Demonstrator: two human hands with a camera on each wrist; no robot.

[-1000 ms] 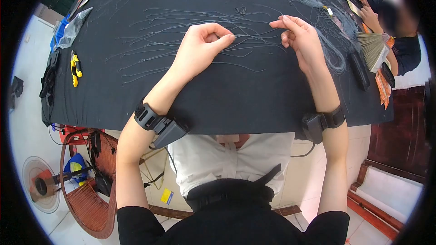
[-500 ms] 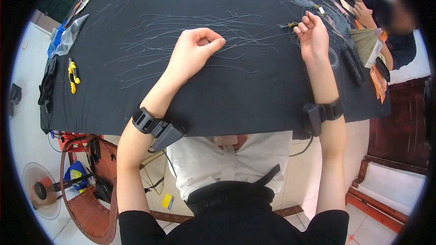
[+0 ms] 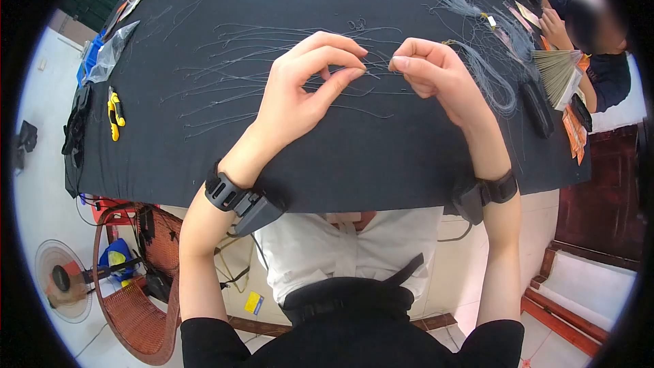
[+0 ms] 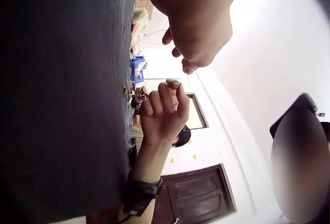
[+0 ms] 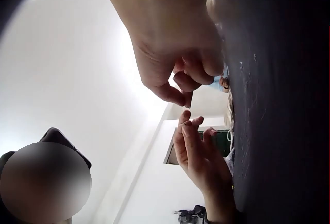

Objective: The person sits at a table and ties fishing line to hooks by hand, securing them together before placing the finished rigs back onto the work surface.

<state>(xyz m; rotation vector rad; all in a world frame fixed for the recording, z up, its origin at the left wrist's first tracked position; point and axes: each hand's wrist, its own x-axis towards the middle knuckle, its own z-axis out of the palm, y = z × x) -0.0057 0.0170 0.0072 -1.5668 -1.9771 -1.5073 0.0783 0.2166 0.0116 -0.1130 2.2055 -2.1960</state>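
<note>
My left hand (image 3: 300,82) pinches a thin grey line between thumb and fingertip, its short end poking out to the right. Just to the right of it, my right hand (image 3: 439,78) has thumb and index finger pressed together, the other fingers curled in; what is between them is too small to tell. In the left wrist view the fingertips of the right hand (image 4: 162,115) come close to those of the left hand (image 4: 198,33). Loose grey lines (image 3: 368,110) lie spread across the black cloth under both hands.
A hank of grey line (image 3: 501,95) lies at the right, beside a black case (image 3: 538,109) and a fan of pale cards (image 3: 558,75). Yellow-handled pliers (image 3: 114,114) and a clear plastic bag (image 3: 112,51) lie at the left. Another person (image 3: 599,34) sits at the right.
My right hand first moved right toward the hank, then came back left to the left hand, thumb and index now together. The left hand has moved slightly right, still pinching.
</note>
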